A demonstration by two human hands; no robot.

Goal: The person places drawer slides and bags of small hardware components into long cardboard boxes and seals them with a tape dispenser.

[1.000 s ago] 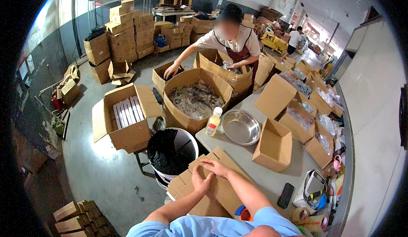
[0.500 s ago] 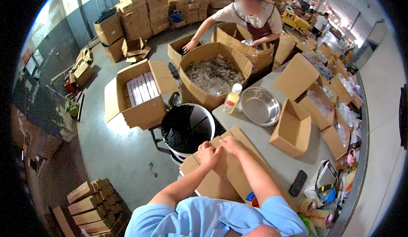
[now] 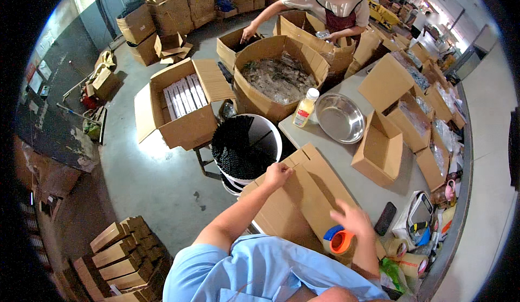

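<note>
In front of me a flat-topped brown cardboard box [image 3: 319,194] lies at the table's near left corner, its flaps folded over. My left hand [image 3: 278,175] is closed at the far left edge of the box, fingers pinched on a flap. Over the right side of the box, my right hand [image 3: 355,220] is held up with its fingers apart and nothing in it. Just below that hand sits a blue and orange tape dispenser [image 3: 332,231], close to my shirt.
On the grey table [image 3: 336,139] stand a yellow bottle [image 3: 306,109], a steel bowl [image 3: 340,119], an open carton [image 3: 377,149] and a black phone [image 3: 385,218]. A white bucket [image 3: 275,139] of black pieces is left of the table. Across from me, a co-worker [image 3: 325,4] reaches into cartons.
My right hand has left the flap and swung right and nearer to me, opening by the tape dispenser. My left hand stays at the flap. The view has shifted slightly.
</note>
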